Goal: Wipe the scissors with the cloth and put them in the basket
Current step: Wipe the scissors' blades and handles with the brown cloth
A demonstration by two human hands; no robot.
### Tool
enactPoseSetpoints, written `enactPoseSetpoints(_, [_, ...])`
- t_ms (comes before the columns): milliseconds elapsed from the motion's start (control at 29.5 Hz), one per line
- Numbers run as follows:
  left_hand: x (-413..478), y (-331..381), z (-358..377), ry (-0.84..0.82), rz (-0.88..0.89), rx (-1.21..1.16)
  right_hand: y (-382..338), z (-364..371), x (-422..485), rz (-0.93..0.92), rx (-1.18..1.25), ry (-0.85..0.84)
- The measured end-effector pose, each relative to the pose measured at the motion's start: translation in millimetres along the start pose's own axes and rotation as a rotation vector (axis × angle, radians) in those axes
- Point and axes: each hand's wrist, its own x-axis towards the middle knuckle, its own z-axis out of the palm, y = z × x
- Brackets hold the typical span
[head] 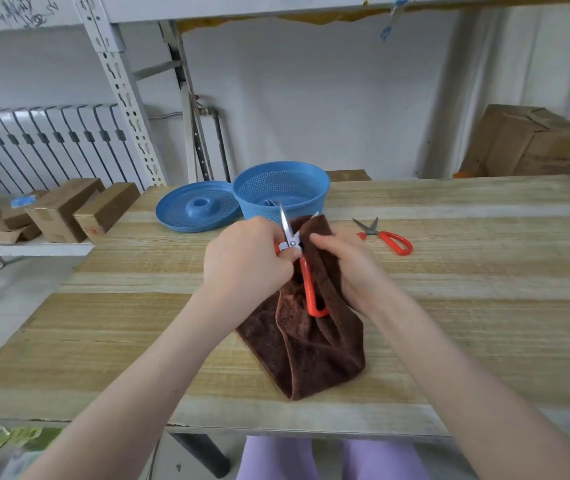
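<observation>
While the blue basket [276,181], its lid [197,209] alongside, holds something metallic too unclear to name, two scissors show: the spare scissors [385,237] lying on the table [484,271], the held scissors [307,282] gripped blades-up by the curled left hand [245,258] against one brown cloth [311,348] that the right hand [349,268] clutches.

Over the middle of a wooden bench [484,306], the left hand [245,261] grips orange-handled scissors [308,289] near the pivot, blades pointing away; the right hand [349,268] holds a brown cloth [318,348] against them. Near the far edge: a blue basket [281,188], its lid [197,209], another pair of scissors [385,237].
</observation>
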Motion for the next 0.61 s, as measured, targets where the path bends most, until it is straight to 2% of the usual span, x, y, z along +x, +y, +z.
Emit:
enactPoseSetpoints(136, [-4.1, 3.0, 1.3, -0.02, 0.011, 0.016, 2.6, 4.5, -0.4, -0.048, -0.182, 0.079])
enactPoseSetpoints(305, [-6.5, 5.6, 1.1, -0.018, 0.031, 0.02, -2.4, 5.8, 1.6, -0.037, -0.174, 0.241])
enactPoseSetpoints(441, [-6.3, 6.8, 0.9, -0.021, 0.031, 0.021, -4.4, 5.3, 1.3, 0.049, -0.137, 0.272])
enactPoseSetpoints(611, [-6.1, 8.2, 1.5, -0.014, 0.043, 0.009, -4.0, 3.6, -1.2, 0.057, -0.17, 0.266])
